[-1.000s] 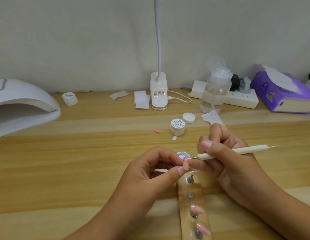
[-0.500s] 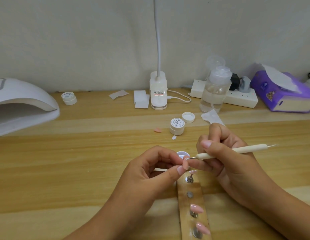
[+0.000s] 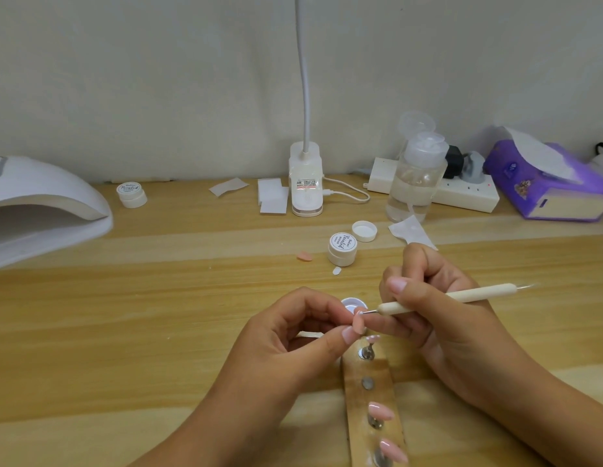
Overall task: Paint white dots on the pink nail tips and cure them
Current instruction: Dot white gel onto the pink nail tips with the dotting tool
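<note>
Two hands are working at lower centre of the frame. Left hand (image 3: 293, 338) is pinching one pink nail tip (image 3: 359, 323) between thumb and forefinger, holding it just above the top end of the wooden strip (image 3: 357, 399). Right hand (image 3: 438, 318) is gripping the dotting tool (image 3: 445, 299) pen-fashion, its metal point appearing to touch the tip's upper edge.

Little is changing over the last second: both hands are staying put and the point is staying on the same nail. Reading this as a dot being laid slowly, not a reload from the small open pot (image 3: 352, 302) just behind the fingers.

Three more pink tips (image 3: 381, 411) are sitting on studs along the strip. One bare stud (image 3: 367, 383) is likely the held tip's seat. Any dots on them are too small to tell.

Curing lamp (image 3: 40, 203) is waiting at the left edge, well apart. Curing is not yet starting.
</note>
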Demonstrator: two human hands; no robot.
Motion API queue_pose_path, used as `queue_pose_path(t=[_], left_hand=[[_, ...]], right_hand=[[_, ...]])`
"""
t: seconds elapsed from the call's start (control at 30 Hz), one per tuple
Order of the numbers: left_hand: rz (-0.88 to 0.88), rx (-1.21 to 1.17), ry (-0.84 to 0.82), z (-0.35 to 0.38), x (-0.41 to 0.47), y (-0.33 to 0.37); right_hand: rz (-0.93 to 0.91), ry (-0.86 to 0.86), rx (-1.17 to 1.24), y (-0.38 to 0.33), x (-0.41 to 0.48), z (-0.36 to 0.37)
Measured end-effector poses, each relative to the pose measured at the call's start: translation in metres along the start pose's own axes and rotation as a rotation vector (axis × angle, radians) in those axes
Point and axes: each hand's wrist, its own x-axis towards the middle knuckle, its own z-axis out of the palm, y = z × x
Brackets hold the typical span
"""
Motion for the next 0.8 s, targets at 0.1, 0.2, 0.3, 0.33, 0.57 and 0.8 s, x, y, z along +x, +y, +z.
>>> queue_pose_path(t=[0.1,0.2,0.3,0.33,0.57,0.8], left_hand=[[-0.004,0.001,-0.002,-0.0003,0.0000,0.0005],[0.003,0.009,-0.005,-0.0001,-0.0002,0.0010],[0.008,0.012,-0.010,-0.0003,-0.0005,0.0010],[0.009,0.013,-0.011,-0.0003,-0.0006,0.0009],[0.005,0.015,-0.009,-0.0001,-0.0004,0.0013],[-0.011,-0.006,-0.006,0.0001,-0.0005,0.0011]], right_hand=[[0.000,0.003,0.009,-0.0001,-0.0001,-0.0001],[-0.005,0.015,0.005,-0.0006,0.0000,-0.0001],[-0.005,0.013,0.004,-0.0005,-0.0002,0.0001],[-0.006,0.008,0.002,-0.0003,-0.0005,0.0004],[0.003,0.034,0.012,-0.0004,0.0001,0.0006],[-0.007,0.005,0.002,0.0010,0.0002,-0.0010]])
